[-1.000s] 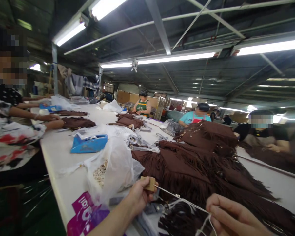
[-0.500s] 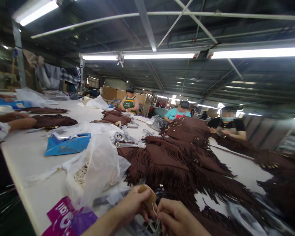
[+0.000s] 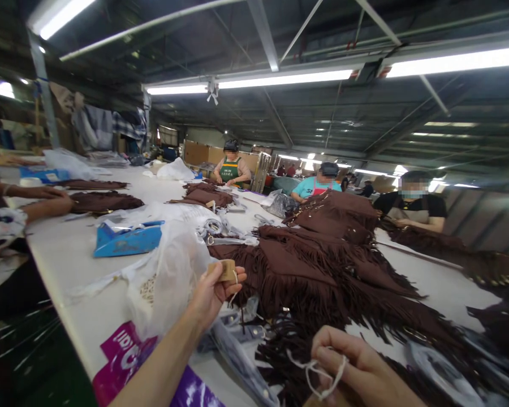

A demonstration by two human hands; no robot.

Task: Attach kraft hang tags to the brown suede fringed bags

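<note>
My left hand [image 3: 210, 294] is closed on a small tan tag [image 3: 226, 270], held up above the white table [image 3: 72, 260] beside a clear plastic bag [image 3: 169, 277] of pale small pieces. A thin string hangs from the tag. My right hand [image 3: 356, 370] is closed near the bottom edge, pinching a loop of white string [image 3: 318, 373]. Both hands hover over a dark brown fringed garment [image 3: 314, 277] spread across the table.
A blue tape dispenser [image 3: 127, 237] lies left of the bag. A purple printed bag [image 3: 127, 362] hangs over the table's near edge. More brown garments are piled further back. Several other people work around the table, one's arms at the far left.
My hands were together at the tag half a second ago; the left has risen with the tag and the right has drawn down and right with the string.
</note>
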